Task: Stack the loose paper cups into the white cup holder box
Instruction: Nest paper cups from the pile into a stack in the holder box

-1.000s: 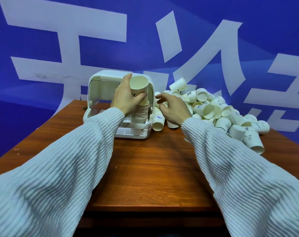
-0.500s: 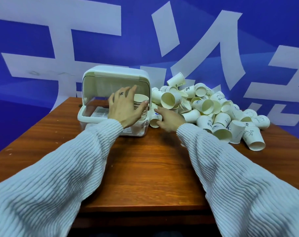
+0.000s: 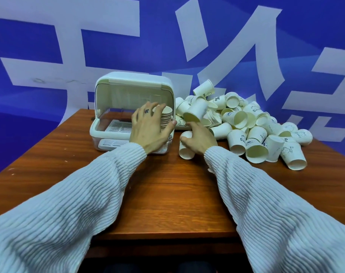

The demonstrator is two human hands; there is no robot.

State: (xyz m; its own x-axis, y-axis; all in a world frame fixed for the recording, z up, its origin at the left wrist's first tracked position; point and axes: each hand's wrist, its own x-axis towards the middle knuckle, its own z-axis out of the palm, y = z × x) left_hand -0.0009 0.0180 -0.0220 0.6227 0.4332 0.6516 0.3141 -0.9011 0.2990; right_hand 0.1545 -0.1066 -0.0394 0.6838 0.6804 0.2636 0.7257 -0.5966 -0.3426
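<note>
A brown wooden table [image 3: 167, 194] fills the middle of the frame, and behind it a blue backdrop [image 3: 39, 46] printed with large pale characters is seen across the whole upper half. One white cup holder box [image 3: 134, 107] is set on the table at centre left, its front standing open so that a slatted floor is visible inside. One nested stack of cups [image 3: 166, 117] is seen at the right side of the box interior. To the right of the box, from centre to the right of the frame, a heap of loose paper cups [image 3: 246, 125] is spread on the table; the cups number several dozen, too many and too overlapped to be counted exactly. Two sleeves of ribbed pale knit are seen entering from the lower corners.

The left hand [image 3: 150, 129] is placed against the stack inside the box, its fingers spread and curved around the stack and its thumb laid against the near side. The right hand [image 3: 199, 136] is lowered at the near edge of the heap, its fingers curled round one cup [image 3: 185, 148] lying on its side on the table, just right of the box.
</note>
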